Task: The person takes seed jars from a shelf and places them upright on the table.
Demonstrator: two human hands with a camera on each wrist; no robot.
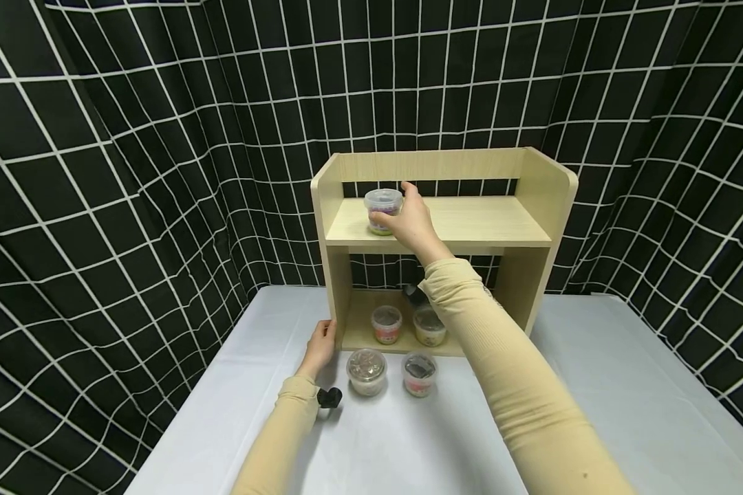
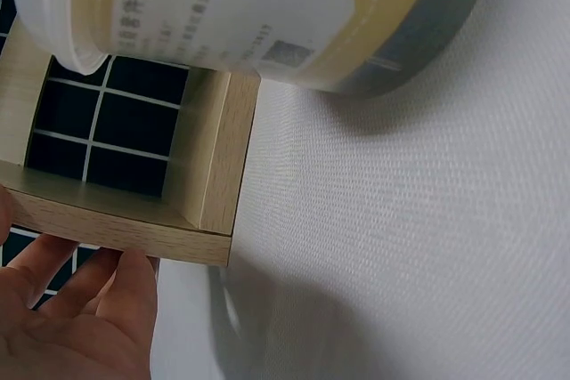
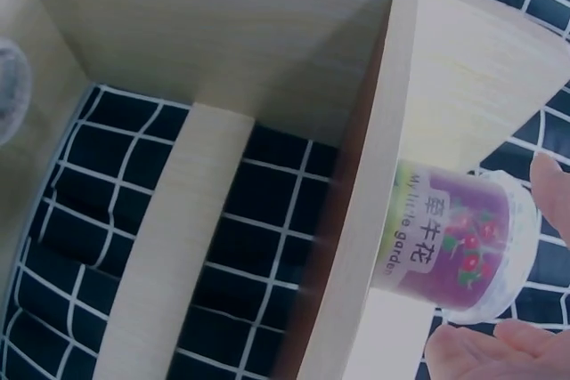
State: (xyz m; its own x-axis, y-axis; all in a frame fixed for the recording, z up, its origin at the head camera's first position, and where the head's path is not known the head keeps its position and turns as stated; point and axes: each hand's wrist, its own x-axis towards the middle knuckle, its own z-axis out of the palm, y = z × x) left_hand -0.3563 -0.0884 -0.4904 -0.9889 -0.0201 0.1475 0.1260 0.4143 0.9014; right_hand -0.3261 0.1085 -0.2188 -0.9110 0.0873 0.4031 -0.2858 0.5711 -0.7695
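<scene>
On the upper board of a small wooden shelf (image 1: 470, 216) stands a clear lidded plastic cup (image 1: 380, 200) with a purple flower label (image 3: 450, 242). My right hand (image 1: 413, 223) is spread around its upper part, thumb in front; the right wrist view shows fingertips (image 3: 485, 349) close by the lid, contact unclear. My left hand (image 1: 320, 347) grips the front edge of the shelf's left side panel (image 2: 116, 220), with several fingers along the outer face and a bit of thumb at the edge. A yellow-labelled cup (image 2: 267, 15) looms close to the left wrist camera.
The lower board holds a red-labelled cup (image 1: 386, 324) and a yellowish cup (image 1: 430, 326). On the white tablecloth (image 1: 396, 447) before the shelf stand a wide lidded cup (image 1: 367, 372) and a reddish cup (image 1: 419, 375). Black white-gridded curtain (image 1: 384, 89) surrounds the table.
</scene>
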